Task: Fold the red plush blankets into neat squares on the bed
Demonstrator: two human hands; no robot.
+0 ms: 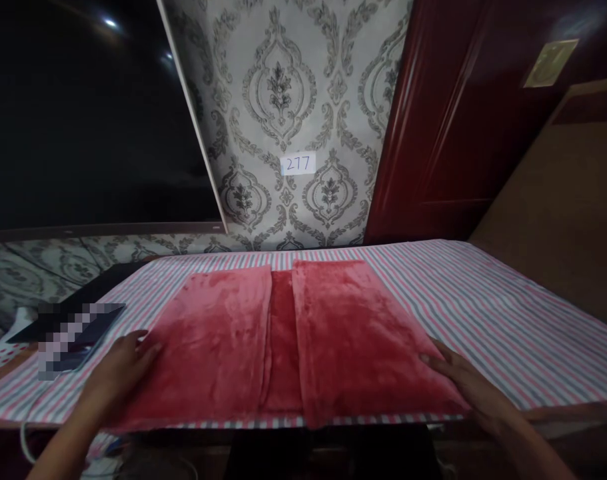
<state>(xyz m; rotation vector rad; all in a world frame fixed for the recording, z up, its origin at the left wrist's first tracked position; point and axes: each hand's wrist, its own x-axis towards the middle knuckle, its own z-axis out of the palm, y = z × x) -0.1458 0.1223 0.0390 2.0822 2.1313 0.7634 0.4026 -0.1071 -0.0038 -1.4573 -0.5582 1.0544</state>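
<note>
A red plush cloth [358, 333] lies on the striped covering. Its left panel [218, 347] and right panel are folded inward, leaving a narrow strip of the darker layer [285, 347] between them. At the cloth's left edge rests my left hand [120, 367], open, thumb on the plush and index finger apart from it. My right hand [456, 373] touches the opposite side edge, also open, with its thumb over the cloth and fingers stretched along the border. The other fingertips of both hands are partly hidden.
A pink, grey and white striped cover [508, 320] drapes the table. A dark flat object [96, 333], partly pixelated, lies at left beside a white cable [26, 427]. Behind are a black screen [83, 120], patterned wallpaper with a "277" label [298, 163], and a cardboard panel [563, 213].
</note>
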